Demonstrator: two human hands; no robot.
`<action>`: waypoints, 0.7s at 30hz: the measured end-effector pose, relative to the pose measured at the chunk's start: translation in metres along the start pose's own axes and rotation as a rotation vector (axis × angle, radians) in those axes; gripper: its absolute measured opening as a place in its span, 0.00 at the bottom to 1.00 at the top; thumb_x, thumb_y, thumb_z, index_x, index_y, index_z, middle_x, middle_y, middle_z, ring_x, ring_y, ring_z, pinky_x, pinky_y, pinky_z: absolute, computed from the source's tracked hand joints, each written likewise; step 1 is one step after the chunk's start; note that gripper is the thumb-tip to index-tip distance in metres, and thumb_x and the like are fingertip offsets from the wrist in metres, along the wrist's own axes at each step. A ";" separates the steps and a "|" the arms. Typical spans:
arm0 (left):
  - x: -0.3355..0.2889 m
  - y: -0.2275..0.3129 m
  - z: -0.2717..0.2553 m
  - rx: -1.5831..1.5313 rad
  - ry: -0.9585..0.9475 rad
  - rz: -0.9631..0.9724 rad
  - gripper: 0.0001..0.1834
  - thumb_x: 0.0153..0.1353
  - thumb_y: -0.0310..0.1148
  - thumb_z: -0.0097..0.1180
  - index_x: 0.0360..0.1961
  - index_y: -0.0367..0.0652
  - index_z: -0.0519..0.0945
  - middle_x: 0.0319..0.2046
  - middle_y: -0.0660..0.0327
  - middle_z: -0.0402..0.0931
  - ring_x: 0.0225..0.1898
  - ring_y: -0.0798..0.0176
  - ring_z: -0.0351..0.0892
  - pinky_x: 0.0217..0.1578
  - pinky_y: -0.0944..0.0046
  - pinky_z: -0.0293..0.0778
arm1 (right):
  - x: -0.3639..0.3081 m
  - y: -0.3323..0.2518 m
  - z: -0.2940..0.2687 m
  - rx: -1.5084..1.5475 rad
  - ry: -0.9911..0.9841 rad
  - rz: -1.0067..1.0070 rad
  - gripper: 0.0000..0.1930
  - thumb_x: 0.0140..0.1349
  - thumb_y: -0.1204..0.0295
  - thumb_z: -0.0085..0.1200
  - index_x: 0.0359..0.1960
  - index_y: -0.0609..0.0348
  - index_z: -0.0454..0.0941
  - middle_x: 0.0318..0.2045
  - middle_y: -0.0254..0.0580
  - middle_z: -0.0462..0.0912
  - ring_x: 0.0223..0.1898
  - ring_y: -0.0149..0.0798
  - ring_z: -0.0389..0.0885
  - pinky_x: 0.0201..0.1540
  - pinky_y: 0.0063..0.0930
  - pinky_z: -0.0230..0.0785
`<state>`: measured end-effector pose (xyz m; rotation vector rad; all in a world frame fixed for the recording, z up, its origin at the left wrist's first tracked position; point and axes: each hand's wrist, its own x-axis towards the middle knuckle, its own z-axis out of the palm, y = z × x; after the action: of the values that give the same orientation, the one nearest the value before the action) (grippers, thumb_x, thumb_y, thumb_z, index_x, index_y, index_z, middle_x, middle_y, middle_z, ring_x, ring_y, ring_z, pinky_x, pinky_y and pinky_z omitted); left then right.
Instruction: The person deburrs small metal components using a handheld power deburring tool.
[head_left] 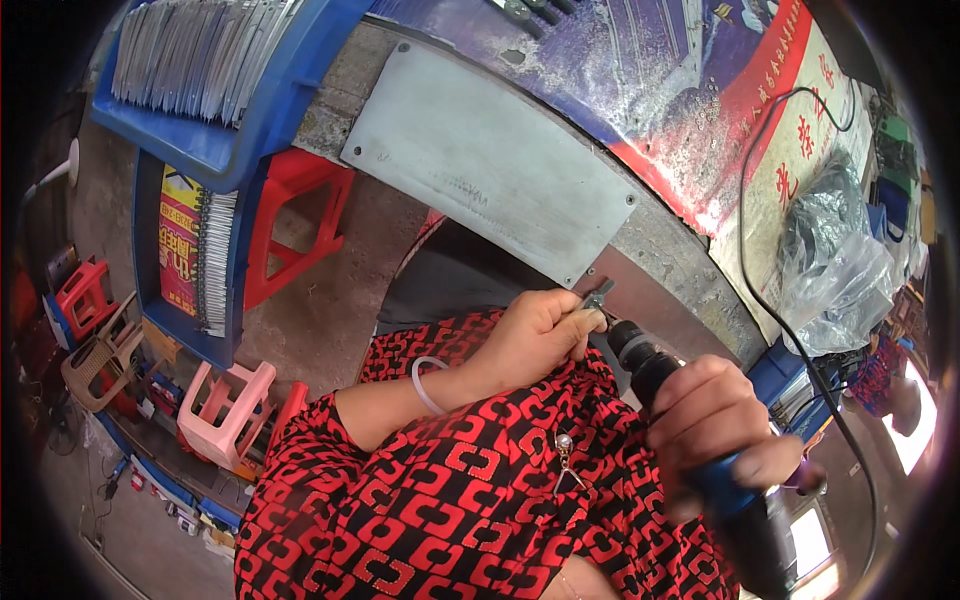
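Note:
My left hand (535,335) pinches a small grey metal part (598,294) just under the lower corner of a grey metal plate (490,160) lying on the workbench. A clear bangle sits on that wrist. My right hand (710,410) grips a blue and black corded power screwdriver (700,455). Its black chuck (630,345) points up and left at the small part, almost touching my left fingers. My red and black patterned clothing (450,490) fills the lower middle.
The workbench (680,250) carries a printed banner, a black cable (745,200) and a crumpled clear plastic bag (835,260). Blue crates of metal strips (200,60) stand at upper left. Red (295,225) and pink (228,410) plastic stools rest on the floor.

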<state>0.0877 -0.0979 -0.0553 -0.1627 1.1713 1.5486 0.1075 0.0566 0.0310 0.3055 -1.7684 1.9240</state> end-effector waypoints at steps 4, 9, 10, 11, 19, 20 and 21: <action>0.000 0.001 0.001 -0.007 0.023 0.019 0.16 0.62 0.34 0.50 0.19 0.37 0.74 0.12 0.69 0.68 0.15 0.78 0.62 0.17 0.72 0.59 | 0.007 -0.001 0.000 0.102 -0.498 0.038 0.20 0.51 0.70 0.63 0.39 0.53 0.62 0.25 0.43 0.78 0.24 0.40 0.81 0.30 0.32 0.75; -0.001 0.006 0.000 0.028 0.020 0.030 0.16 0.63 0.34 0.49 0.18 0.38 0.73 0.12 0.70 0.67 0.16 0.79 0.61 0.17 0.74 0.58 | -0.007 -0.003 0.017 -0.076 -0.145 0.007 0.22 0.49 0.69 0.64 0.38 0.54 0.61 0.25 0.43 0.78 0.23 0.40 0.80 0.26 0.31 0.74; -0.001 0.007 0.000 0.059 0.004 0.033 0.17 0.64 0.34 0.48 0.18 0.40 0.71 0.13 0.71 0.65 0.16 0.80 0.60 0.16 0.75 0.56 | -0.007 -0.002 0.018 -0.079 -0.148 0.010 0.22 0.49 0.69 0.64 0.38 0.54 0.61 0.25 0.43 0.78 0.23 0.40 0.80 0.26 0.31 0.74; -0.001 0.006 0.001 0.055 0.002 0.032 0.17 0.64 0.34 0.48 0.18 0.40 0.71 0.13 0.71 0.65 0.16 0.80 0.60 0.16 0.75 0.56 | -0.007 0.001 0.018 -0.117 -0.174 -0.019 0.22 0.51 0.65 0.63 0.39 0.53 0.60 0.23 0.38 0.76 0.20 0.36 0.77 0.24 0.28 0.72; -0.001 0.003 0.006 0.092 0.115 0.060 0.15 0.61 0.32 0.51 0.20 0.35 0.75 0.12 0.65 0.70 0.16 0.75 0.65 0.19 0.69 0.63 | -0.001 0.004 0.017 -0.129 -0.210 -0.001 0.24 0.53 0.60 0.62 0.39 0.52 0.58 0.21 0.33 0.73 0.18 0.31 0.75 0.22 0.24 0.70; 0.000 0.002 0.006 0.091 0.112 0.059 0.15 0.61 0.32 0.51 0.20 0.35 0.75 0.12 0.65 0.70 0.16 0.75 0.65 0.19 0.69 0.63 | 0.000 0.004 0.015 -0.114 -0.232 0.008 0.24 0.52 0.60 0.62 0.39 0.52 0.58 0.21 0.33 0.73 0.18 0.32 0.75 0.22 0.24 0.70; 0.000 0.000 0.005 0.100 0.107 0.063 0.14 0.61 0.32 0.51 0.20 0.35 0.75 0.12 0.65 0.70 0.16 0.75 0.65 0.19 0.69 0.64 | 0.001 0.004 0.014 -0.096 -0.254 0.015 0.24 0.52 0.60 0.62 0.39 0.52 0.58 0.21 0.33 0.74 0.18 0.32 0.76 0.22 0.24 0.70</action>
<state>0.0901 -0.0939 -0.0525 -0.1447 1.3470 1.5473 0.1019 0.0427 0.0296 0.5236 -2.0225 1.8701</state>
